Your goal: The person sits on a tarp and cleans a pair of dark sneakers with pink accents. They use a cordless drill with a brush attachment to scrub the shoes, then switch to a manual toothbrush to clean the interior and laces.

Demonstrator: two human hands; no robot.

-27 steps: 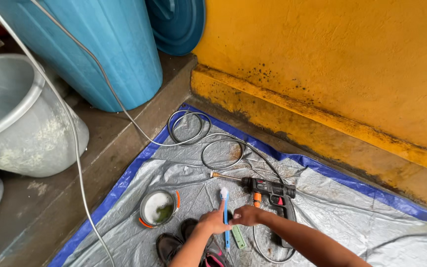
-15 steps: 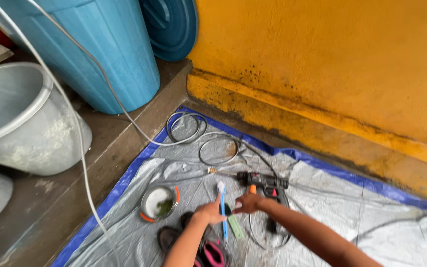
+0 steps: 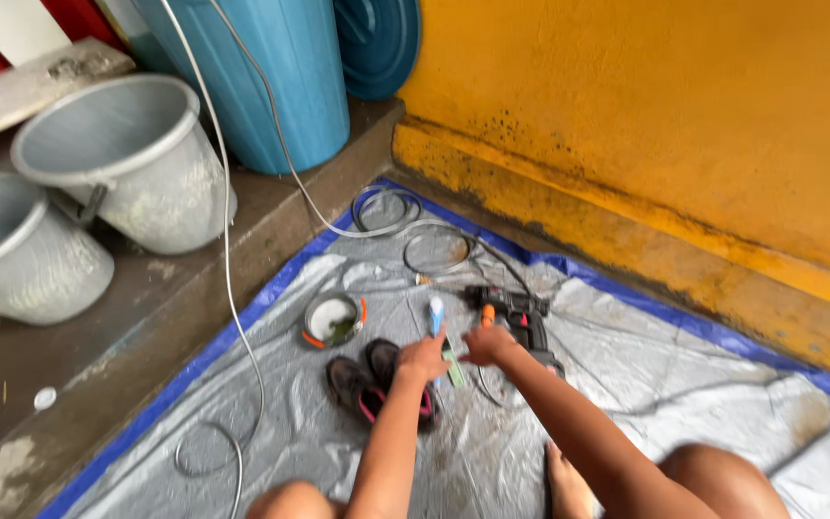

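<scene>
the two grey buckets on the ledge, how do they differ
The upper grey bucket sits nearer the blue barrel and shows whole; the lower grey bucket is cut off by the left edge. The upper one shows a dark handle mount on its side; none shows on the lower. Both are grey, open-topped and tilted.

Outdoor home yard: yellow wall (image 3: 684,115), blue barrel (image 3: 261,77), buckets (image 3: 136,163), tarp (image 3: 703,384).

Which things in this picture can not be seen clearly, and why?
- Head view: the thin blue-and-green tool in the left hand is small and blurred; its kind is unclear.
- The right hand covers part of the power drill; grip unclear.
- The contents of the small round tin are too small to identify.
- The blue barrel is cut off by the top edge.
</scene>
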